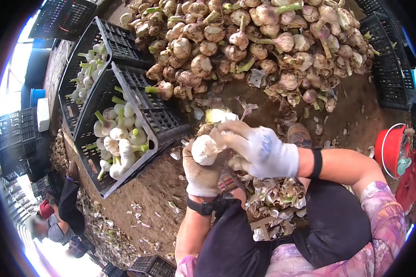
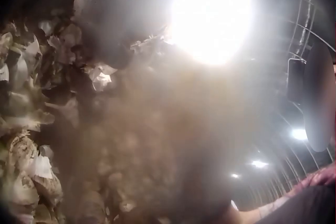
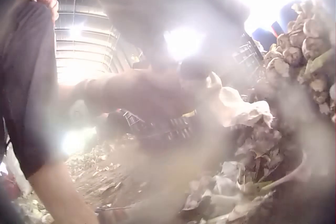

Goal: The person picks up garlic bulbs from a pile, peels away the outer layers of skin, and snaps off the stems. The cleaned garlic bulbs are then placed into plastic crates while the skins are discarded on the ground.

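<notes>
A white garlic bulb (image 1: 203, 151) sits in the grip of my gloved left hand (image 1: 199, 177), in the middle of the head view. From the right, my right hand (image 1: 266, 151) in a whitish glove reaches across to the bulb. Its fingers and thumb are bent around a loose flap of papery garlic skin (image 1: 219, 146) at the bulb's side. Just beyond the hands lies a pale garlic stalk with a green end (image 1: 213, 116). Haze and glare blur the left wrist view, while the right wrist view has a whitish form near its centre.
A large heap of unpeeled garlic (image 1: 235, 51) lies ahead. At left, black crates (image 1: 150, 108) hold cleaned bulbs (image 1: 120, 134). Peelings (image 1: 272, 196) cover the ground between my legs. A red bucket (image 1: 389, 150) stands at right. Another person (image 1: 62, 226) is at far left.
</notes>
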Motion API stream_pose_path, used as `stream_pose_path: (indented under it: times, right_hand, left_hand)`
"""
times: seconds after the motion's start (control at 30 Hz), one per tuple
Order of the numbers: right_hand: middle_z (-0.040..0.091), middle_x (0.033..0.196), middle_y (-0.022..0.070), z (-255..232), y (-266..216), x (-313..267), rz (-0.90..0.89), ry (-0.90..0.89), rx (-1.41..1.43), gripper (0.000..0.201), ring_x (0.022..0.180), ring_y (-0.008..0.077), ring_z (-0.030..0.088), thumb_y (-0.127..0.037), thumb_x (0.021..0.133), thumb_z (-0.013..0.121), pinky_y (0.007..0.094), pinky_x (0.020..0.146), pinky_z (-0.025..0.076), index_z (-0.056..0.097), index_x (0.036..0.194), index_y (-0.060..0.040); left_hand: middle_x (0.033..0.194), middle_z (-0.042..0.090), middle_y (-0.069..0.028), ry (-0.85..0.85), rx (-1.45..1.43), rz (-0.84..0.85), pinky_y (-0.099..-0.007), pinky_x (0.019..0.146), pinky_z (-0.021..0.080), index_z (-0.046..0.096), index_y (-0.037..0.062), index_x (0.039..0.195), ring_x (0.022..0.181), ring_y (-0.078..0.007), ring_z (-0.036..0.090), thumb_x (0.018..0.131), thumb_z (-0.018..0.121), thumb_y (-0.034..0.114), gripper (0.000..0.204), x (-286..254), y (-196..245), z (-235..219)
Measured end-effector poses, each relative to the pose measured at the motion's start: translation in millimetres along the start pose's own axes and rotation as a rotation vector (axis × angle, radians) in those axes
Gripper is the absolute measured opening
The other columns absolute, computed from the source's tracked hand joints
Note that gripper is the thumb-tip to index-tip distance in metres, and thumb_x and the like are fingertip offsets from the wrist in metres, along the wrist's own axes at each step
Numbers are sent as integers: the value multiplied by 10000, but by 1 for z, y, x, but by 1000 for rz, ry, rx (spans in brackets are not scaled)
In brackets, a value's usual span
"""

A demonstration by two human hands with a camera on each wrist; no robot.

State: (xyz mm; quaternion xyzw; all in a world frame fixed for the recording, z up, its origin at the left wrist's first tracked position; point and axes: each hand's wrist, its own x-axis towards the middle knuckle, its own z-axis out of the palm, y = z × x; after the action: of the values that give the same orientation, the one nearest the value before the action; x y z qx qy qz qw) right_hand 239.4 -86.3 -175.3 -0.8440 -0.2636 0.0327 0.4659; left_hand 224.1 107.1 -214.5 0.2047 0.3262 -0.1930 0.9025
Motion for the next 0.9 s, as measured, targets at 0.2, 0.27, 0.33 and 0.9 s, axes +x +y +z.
stream_pose_path:
  times: [0.2,0.27,0.33,0.9]
  right_hand:
    - [595,971,130,34,20,5,51,-282,-179,354,842,317,636,-196,741,661,386,643,526,572,1063,-79]
    - [598,883,118,36,4,-8,-106,-590,-71,294,826,307,636,-195,737,643,400,619,522,616,1009,-89]
    - [609,857,107,45,-6,-33,-136,-1107,22,249,840,295,645,-183,717,649,410,606,521,646,947,-89]
    - [622,968,63,29,115,157,-129,-148,-1041,170,1001,241,559,-135,815,527,433,867,403,618,959,-122]
  left_hand:
    - [1041,667,-114,248,190,308,-419,855,519,609,62,1096,946,-268,635,900,526,258,289,8,-4,16]
    - [1033,669,-132,252,188,335,-412,814,543,608,59,1079,918,-273,644,936,519,236,245,2,-2,27]
    - [1019,671,-139,199,193,360,-406,789,556,607,58,1072,890,-271,652,947,520,239,237,-6,-1,40]
    - [1063,623,-106,86,788,1159,-299,835,520,546,39,1181,926,-169,607,970,429,135,260,-21,50,71]
